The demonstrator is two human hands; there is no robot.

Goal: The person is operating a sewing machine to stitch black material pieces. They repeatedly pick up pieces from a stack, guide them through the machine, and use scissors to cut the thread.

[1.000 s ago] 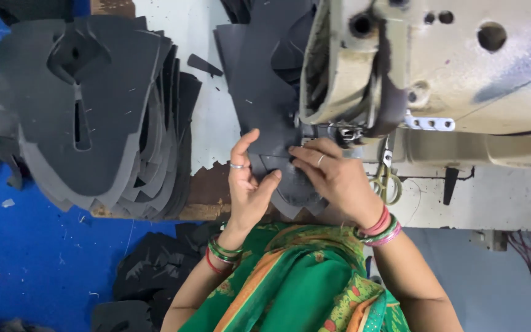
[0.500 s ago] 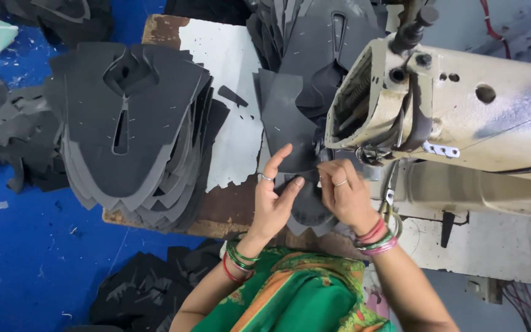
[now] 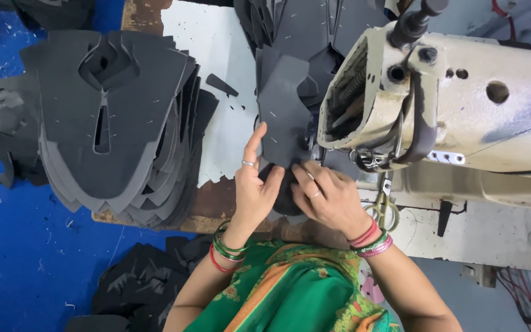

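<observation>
A dark grey cut fabric piece (image 3: 283, 110) lies on the table and runs under the head of a cream sewing machine (image 3: 462, 104). My left hand (image 3: 254, 187), with a ring and green and red bangles, presses the near left edge of this piece, its index finger pointing up. My right hand (image 3: 327, 197), also ringed and bangled, pinches the piece's near end just in front of the needle area. The needle itself is hidden behind the machine head.
A tall stack of grey cut shoe-upper pieces (image 3: 118, 117) sits on the table's left side. More grey pieces (image 3: 302, 31) lie behind the machine. Small scissors (image 3: 386, 206) hang by the machine. Dark scraps (image 3: 136, 286) lie on the blue floor (image 3: 26, 258).
The view has shifted, so the machine and stack sit lower and closer in the frame. Both hands have stayed on the grey piece, working it toward the needle.
</observation>
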